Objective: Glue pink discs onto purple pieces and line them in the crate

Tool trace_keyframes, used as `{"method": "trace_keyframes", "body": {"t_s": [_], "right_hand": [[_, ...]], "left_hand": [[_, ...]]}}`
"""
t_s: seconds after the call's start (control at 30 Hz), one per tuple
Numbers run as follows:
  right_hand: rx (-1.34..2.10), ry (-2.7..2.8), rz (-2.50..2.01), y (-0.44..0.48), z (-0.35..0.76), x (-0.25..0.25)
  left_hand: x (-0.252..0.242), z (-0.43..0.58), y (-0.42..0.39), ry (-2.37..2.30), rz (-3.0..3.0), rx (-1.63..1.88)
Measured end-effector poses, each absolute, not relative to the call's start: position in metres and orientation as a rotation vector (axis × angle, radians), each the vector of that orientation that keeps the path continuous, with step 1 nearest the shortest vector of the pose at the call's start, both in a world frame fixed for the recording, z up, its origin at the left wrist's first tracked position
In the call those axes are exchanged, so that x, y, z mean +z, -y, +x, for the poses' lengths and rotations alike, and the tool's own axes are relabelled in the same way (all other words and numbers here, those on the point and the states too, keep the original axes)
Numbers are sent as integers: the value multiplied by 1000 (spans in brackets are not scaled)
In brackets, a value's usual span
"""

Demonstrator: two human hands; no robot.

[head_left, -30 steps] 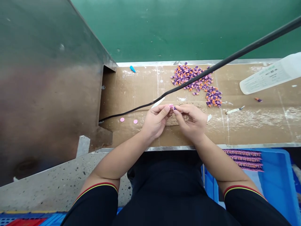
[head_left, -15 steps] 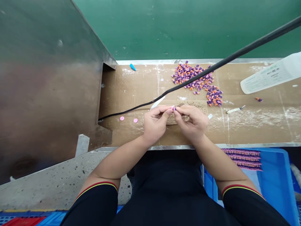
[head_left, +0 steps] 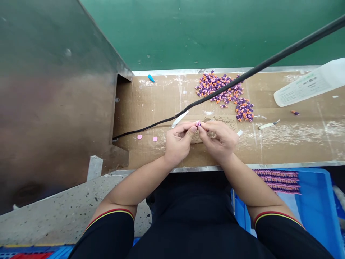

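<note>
Between the fingertips of both hands is a small purple and pink piece (head_left: 198, 123), mostly covered by the fingers. My left hand (head_left: 178, 142) pinches it from the left, thumb and index finger closed. From the right, my right hand (head_left: 220, 141) pinches the same piece. Below the hands lies a brown board (head_left: 229, 121) with dark specks on it. Beyond them is a heap of small purple, orange and pink pieces (head_left: 215, 86), with a smaller cluster (head_left: 244, 109) beside it. Two pink discs (head_left: 155, 139) lie flat to the left of my left hand.
A black cable (head_left: 194, 104) crosses above the cardboard-covered table (head_left: 159, 104). A white plastic bottle (head_left: 307, 83) and a small knife (head_left: 268, 125) lie to the right. A metal cabinet (head_left: 59, 100) stands at left. A blue tray (head_left: 314, 205) holds rows of similar pieces (head_left: 280, 180).
Both hands stay almost in place. The held piece appears slightly turned between the fingertips, with more pink and purple showing. The whole view has shifted a little.
</note>
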State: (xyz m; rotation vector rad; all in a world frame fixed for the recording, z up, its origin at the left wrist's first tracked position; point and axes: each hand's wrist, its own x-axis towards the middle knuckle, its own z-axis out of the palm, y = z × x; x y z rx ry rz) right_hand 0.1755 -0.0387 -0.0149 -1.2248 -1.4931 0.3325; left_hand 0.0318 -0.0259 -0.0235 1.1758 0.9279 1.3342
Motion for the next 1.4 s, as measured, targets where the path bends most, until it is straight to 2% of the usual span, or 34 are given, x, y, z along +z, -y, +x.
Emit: {"method": "trace_keyframes", "body": {"t_s": [0.27, 0.5, 0.63, 1.07, 1.27, 1.4], "right_hand": [[449, 1473, -1302, 46, 218, -1], [29, 1778, -1774, 91, 352, -7], [-41, 1934, -1857, 111, 392, -26], [203, 1503, -1762, 134, 392, -41], [162, 719, -1734, 240, 464, -63], [310, 433, -2182, 319, 505, -99]], "left_hand": [[-33, 24, 15, -745, 1174, 1143], [-31, 21, 14, -842, 1211, 1098], [-29, 22, 13, -877, 1255, 1078], [-30, 28, 7, -976, 1286, 1215], [-36, 37, -3, -970, 1288, 1325], [-27, 42, -1, -1024, 1282, 1339]]}}
